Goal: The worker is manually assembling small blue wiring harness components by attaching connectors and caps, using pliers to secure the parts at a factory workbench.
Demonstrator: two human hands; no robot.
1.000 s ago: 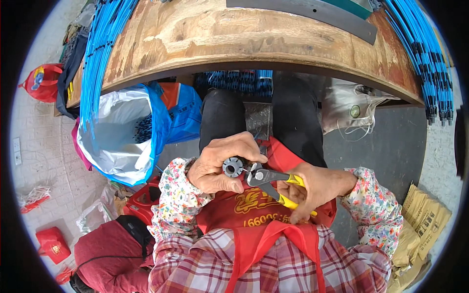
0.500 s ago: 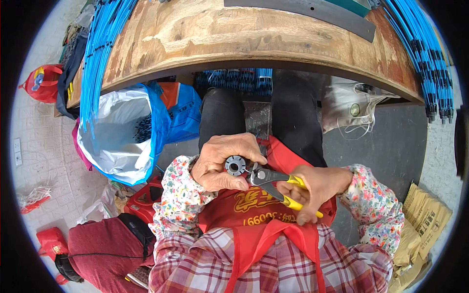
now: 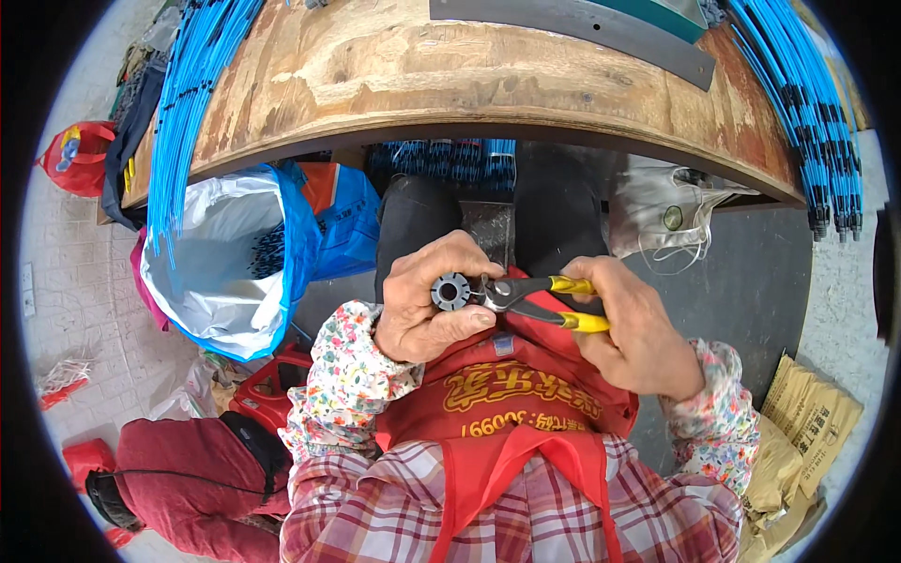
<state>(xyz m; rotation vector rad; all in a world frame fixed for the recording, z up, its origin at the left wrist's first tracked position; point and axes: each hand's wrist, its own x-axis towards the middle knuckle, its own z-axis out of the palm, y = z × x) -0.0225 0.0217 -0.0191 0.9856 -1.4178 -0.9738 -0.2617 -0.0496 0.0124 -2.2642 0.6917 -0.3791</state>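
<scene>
Pliers (image 3: 530,298) are being gripped by the right hand (image 3: 638,338), long axis left-right, nose touching the small toothed ring (image 3: 451,292) being pinched in the left hand (image 3: 427,314) above the lap.

a worn wooden workbench (image 3: 450,66) curves across the top of the view, its plywood top scuffed and stained, with a dark edge along the near side. two bundles of blue cables lie on it — one bundle (image 3: 192,84) draped over the left end and hanging past the edge, the other (image 3: 798,103) spread along the right end, its dark tips pointing down. a long grey metal strip (image 3: 572,28) lies flat near the far side, and a teal piece (image 3: 657,11) rests just behind it.
</scene>
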